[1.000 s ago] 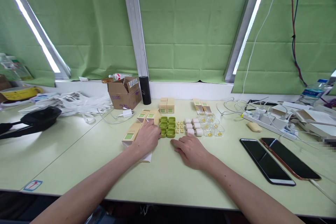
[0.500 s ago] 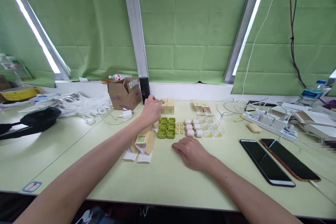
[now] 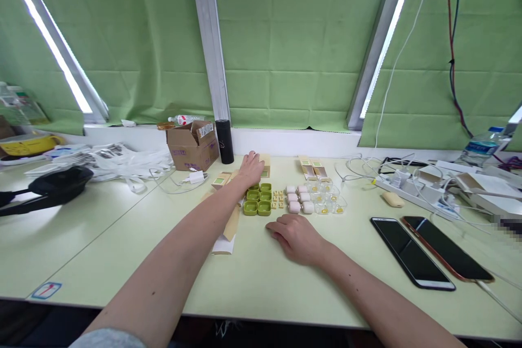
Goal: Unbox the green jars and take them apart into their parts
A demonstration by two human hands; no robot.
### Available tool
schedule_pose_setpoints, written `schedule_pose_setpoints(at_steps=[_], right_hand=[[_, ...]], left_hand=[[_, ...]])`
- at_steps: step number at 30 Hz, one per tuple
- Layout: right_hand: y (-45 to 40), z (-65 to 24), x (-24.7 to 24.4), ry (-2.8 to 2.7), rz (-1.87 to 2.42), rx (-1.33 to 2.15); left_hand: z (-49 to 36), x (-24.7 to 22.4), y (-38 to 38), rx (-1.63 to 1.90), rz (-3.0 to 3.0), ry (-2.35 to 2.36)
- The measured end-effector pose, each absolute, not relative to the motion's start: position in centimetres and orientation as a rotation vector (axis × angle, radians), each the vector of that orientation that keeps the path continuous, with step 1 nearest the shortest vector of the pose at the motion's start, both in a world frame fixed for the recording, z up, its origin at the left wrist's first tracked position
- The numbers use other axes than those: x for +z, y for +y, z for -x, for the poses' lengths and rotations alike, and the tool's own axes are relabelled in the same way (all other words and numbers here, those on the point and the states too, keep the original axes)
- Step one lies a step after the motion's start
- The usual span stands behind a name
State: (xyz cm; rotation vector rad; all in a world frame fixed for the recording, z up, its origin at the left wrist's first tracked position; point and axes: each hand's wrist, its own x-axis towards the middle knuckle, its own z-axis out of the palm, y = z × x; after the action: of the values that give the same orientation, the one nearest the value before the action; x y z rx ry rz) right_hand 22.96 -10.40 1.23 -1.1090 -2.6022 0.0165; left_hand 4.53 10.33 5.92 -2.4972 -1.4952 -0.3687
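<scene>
My left hand (image 3: 251, 169) reaches over the small beige boxes at the back, fingers somewhat spread and touching or just above them. One small beige box (image 3: 265, 167) shows beside it; the neighbouring boxes are mostly covered. Below it, green square dishes (image 3: 257, 207) stand in rows. My right hand (image 3: 299, 238) lies on the table, fingers loosely stretched with nothing in them. Ahead of it are tiny yellow pieces (image 3: 278, 199), pale pink rounded pieces (image 3: 300, 200) and clear cups with yellow inside (image 3: 325, 199). An opened carton (image 3: 231, 225) with a white flap is partly hidden by my left forearm.
Two flattened beige cartons (image 3: 313, 168) lie farther back. Two phones (image 3: 411, 253) and a power strip (image 3: 420, 196) with tangled cables are on the right. At left stand a brown cardboard box (image 3: 191, 147), a black cylinder (image 3: 224, 141), a charger (image 3: 196, 177) and white packets (image 3: 118, 163).
My left hand has moved right across the small boxes and now covers the left ones. My left forearm has swung right over the opened cartons. The right hand stays put.
</scene>
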Motion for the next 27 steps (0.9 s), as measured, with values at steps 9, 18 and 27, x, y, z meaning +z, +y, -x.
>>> schedule_pose_setpoints(at_steps=[9,18,27], right_hand=[[-10.4,-23.0,1.2,-2.601,1.094,-0.008],[-9.6,-24.0,0.5,-2.332,0.993,-0.175],[-8.0,-26.5,1.5,-1.716,1.02,-0.039]], left_hand=[[-5.3,5.8,11.0,-0.649,2.617,-1.568],[-6.0,7.7,10.7,-1.259,2.751,-1.746],[-5.5,9.2,2.7,-2.057,3.036,-1.605]])
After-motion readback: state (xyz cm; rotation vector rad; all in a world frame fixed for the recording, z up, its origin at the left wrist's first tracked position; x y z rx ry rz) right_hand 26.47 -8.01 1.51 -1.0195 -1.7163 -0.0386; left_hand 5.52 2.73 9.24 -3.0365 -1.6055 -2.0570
